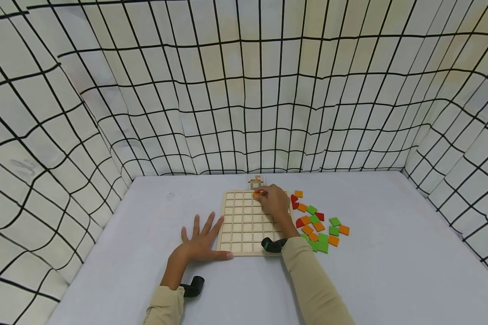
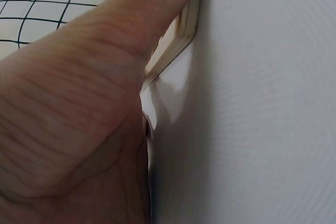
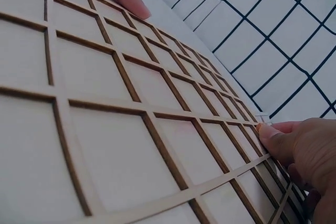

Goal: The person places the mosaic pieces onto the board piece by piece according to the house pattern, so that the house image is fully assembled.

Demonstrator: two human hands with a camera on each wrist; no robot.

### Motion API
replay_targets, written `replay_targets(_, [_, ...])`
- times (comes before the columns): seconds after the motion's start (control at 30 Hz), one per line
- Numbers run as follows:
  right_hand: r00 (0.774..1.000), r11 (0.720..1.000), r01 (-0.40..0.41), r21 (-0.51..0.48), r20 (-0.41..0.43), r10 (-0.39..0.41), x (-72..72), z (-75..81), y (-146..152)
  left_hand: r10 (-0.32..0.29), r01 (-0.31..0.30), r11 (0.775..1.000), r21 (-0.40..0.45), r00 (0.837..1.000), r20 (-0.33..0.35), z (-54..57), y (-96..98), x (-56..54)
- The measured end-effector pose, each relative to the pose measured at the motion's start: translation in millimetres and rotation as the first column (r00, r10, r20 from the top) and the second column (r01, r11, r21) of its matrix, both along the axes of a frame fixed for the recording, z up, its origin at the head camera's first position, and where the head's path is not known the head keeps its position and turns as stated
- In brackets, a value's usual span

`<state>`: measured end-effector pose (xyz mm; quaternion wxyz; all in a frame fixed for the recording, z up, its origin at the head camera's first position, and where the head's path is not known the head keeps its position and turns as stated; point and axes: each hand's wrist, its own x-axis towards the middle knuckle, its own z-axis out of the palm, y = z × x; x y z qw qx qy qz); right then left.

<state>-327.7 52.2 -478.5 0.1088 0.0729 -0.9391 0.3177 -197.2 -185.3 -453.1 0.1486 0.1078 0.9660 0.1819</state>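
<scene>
A wooden grid board (image 1: pixel 237 231) with square cells lies on the white table. At its far edge my right hand (image 1: pixel 274 201) pinches an orange tile (image 1: pixel 256 194) between thumb and fingertips, over a cell of the far row. In the right wrist view only a bit of the orange tile (image 3: pixel 259 127) shows at the fingertips, the rest hidden by the thumb. My left hand (image 1: pixel 201 246) lies spread at the board's left side, its thumb along the near left corner and a fingertip at the left edge.
Loose green, orange and red tiles (image 1: pixel 322 247) are scattered right of the board, some overlapping. A small card (image 1: pixel 256 181) with a coloured pattern lies just beyond the board's far edge. White walls with black netting (image 1: pixel 260 108) surround the table (image 1: pixel 390 253).
</scene>
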Motion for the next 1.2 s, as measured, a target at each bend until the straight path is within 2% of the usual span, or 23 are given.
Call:
replay_targets(0.2, [0.999,0.999,0.001,-0.036,0.044,0.0,-2.2,1.2,0.2,0.002,-0.002,1.0,-0.001,1.0,0.012,0.2,0.3,-0.3])
replay_targets(0.57, [0.997,0.998,0.029,-0.058,0.079,-0.024,-3.7,2.0,0.8,0.0,0.0,1.0,-0.004,1.0,-0.008,0.8,0.4,0.2])
replay_targets(0.97, [0.992,0.998,0.002,-0.07,0.122,0.007,-1.1,4.8,2.2,0.002,-0.002,1.0,-0.006,1.0,-0.002,-3.0,-0.5,-0.8])
replay_targets(1.2, [0.992,0.99,-0.036,-0.135,0.112,0.052,1.7,7.9,7.7,0.003,-0.003,1.0,-0.007,1.0,-0.007,-3.6,-0.3,-2.2])
